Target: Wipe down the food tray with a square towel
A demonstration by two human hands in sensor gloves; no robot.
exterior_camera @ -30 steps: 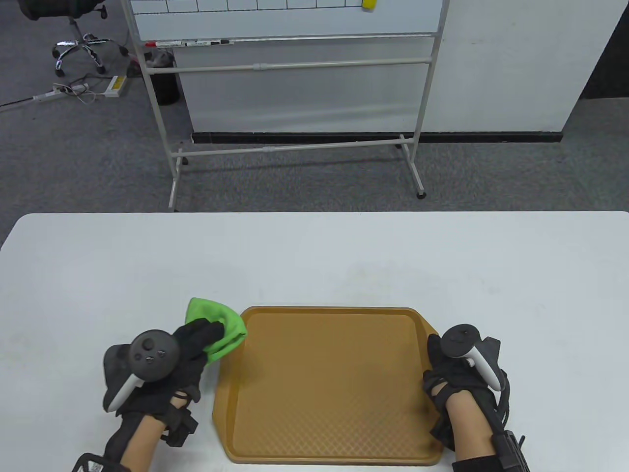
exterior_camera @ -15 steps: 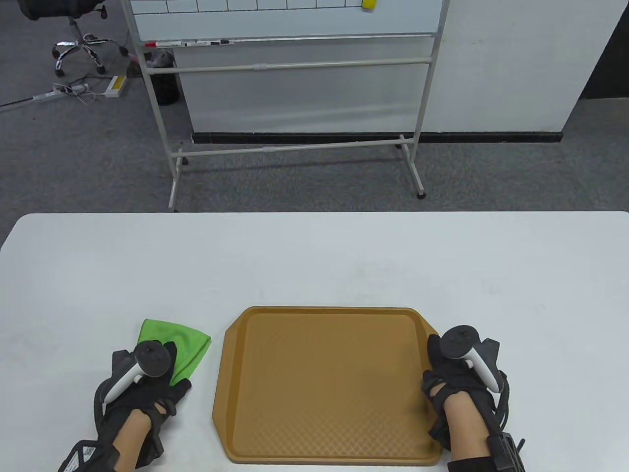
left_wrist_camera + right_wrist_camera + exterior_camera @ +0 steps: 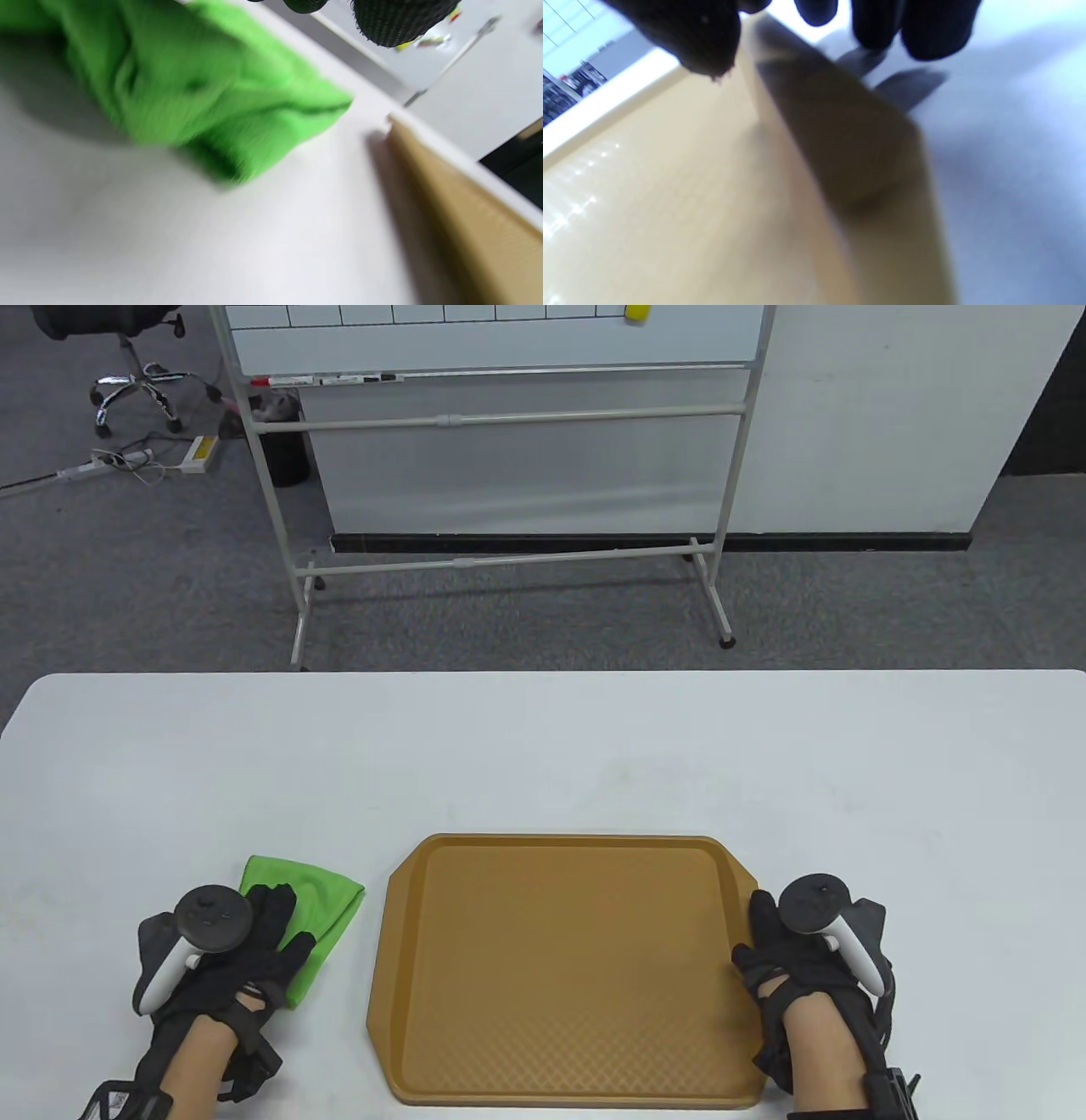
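A green square towel [image 3: 327,903] lies bunched on the white table, just left of the brown food tray [image 3: 560,967]. My left hand [image 3: 288,920] hovers over the towel's near left part with its fingers spread. In the left wrist view the fingertips [image 3: 403,21] are off the towel [image 3: 191,93], which lies beside the tray's rim [image 3: 466,220]. My right hand [image 3: 751,933] is at the tray's right edge. In the right wrist view the thumb [image 3: 695,38] is over the inside of the rim [image 3: 840,140] and the fingers [image 3: 925,29] are outside it, held apart.
The white table [image 3: 543,746] stretches far beyond the tray. A whiteboard on a wheeled stand [image 3: 509,415] is on the floor behind the table. An office chair [image 3: 127,356] is at the far left.
My left hand carried the towel from the tray's far left corner to the table left of it, set it down and opened. My right hand shifted slightly right.
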